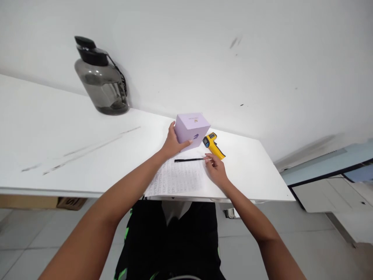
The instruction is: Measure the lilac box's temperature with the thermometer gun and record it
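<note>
A lilac box (190, 134) stands on the white table near the wall, with a small logo on its top and front. My left hand (174, 144) grips its left side, thumb across the front face. A slim black pen (189, 160) lies level over the upper part of a sheet of paper (177, 179) covered in rows of writing. The fingertips of my right hand (215, 167) are closed on the pen's right end. Just beyond that hand, a yellow and black infrared thermometer (215, 145) rests on the table beside the box.
On the left, a large grey see-through water bottle (101, 85) with a black lid stands against the wall (186, 50). The white table (72, 155) has dark scuff marks. Its right end (274, 179) lies past my right hand. A cardboard box (71, 203) is below at left.
</note>
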Motion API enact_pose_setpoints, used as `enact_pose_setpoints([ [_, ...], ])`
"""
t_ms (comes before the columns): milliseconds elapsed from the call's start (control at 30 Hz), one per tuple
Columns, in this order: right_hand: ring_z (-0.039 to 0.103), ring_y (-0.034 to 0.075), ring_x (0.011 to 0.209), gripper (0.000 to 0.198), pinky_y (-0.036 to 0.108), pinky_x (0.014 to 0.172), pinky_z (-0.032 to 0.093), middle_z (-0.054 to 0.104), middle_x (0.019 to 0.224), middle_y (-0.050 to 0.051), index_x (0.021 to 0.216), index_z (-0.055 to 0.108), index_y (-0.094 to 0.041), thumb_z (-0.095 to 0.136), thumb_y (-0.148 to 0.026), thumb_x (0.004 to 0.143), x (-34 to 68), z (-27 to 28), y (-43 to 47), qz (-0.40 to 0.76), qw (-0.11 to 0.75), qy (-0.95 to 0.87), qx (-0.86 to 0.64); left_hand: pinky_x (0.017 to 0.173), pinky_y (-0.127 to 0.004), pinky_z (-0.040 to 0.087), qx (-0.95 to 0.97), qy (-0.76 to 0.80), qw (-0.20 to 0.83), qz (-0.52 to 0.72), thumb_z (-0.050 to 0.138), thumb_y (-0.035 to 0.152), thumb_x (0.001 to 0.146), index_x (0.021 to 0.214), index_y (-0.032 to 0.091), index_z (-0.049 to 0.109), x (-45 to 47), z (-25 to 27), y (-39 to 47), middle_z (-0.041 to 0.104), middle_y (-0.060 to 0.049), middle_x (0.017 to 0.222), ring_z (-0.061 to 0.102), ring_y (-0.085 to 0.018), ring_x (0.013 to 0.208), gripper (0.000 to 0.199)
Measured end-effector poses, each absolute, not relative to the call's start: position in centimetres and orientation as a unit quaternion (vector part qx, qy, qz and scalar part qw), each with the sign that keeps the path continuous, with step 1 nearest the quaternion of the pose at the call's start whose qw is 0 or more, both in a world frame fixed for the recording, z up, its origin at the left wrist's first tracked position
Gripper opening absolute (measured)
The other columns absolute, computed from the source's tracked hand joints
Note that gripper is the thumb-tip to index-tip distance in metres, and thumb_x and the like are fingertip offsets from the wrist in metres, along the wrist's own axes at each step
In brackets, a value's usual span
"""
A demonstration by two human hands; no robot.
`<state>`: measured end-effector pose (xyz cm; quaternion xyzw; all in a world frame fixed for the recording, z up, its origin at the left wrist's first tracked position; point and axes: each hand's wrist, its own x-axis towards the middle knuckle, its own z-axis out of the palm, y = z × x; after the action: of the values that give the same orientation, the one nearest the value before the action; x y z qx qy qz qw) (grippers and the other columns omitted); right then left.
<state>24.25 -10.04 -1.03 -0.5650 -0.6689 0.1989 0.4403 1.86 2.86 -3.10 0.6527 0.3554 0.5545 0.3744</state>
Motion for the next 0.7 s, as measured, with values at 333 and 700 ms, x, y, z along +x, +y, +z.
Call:
enact_pose_setpoints([
  [333, 0.065, 0.028, 0.115, 0.027, 0.047, 0.103, 0.048, 0.071, 0.119, 0.014, 0.105, 0.072, -0.021, 0.049, -0.03, 0.095, 23.8, -1.5, -5.6, -0.015, 0.429, -0.697, -0.575, 0.118, -0.057, 0.041, 0.61, 0.432, 0.359, 0.559, 0.091, 0.057, 0.06, 0.161, 0.037, 0.002, 1.6, -0.8, 1.1, 0.024, -0.016, 0.161, 0.037, -0.038, 0.148, 0.136],
  [700, 0.048, 0.039, 0.135, 0.054, 0.07, 0.118, 0.015, 0.062, 0.14, 0.022, 0.139, 0.054, -0.016, 0.063, -0.038, 0.091, 25.5, -1.1, -5.1, -0.03, 0.27, -0.637, -0.722, 0.118, -0.053, 0.04, 0.601, 0.46, 0.357, 0.547, 0.085, 0.055, 0.07, 0.16, 0.034, 0.014, 0.8, -0.4, 1.1, 0.053, -0.014, 0.146, 0.053, -0.031, 0.138, 0.117],
])
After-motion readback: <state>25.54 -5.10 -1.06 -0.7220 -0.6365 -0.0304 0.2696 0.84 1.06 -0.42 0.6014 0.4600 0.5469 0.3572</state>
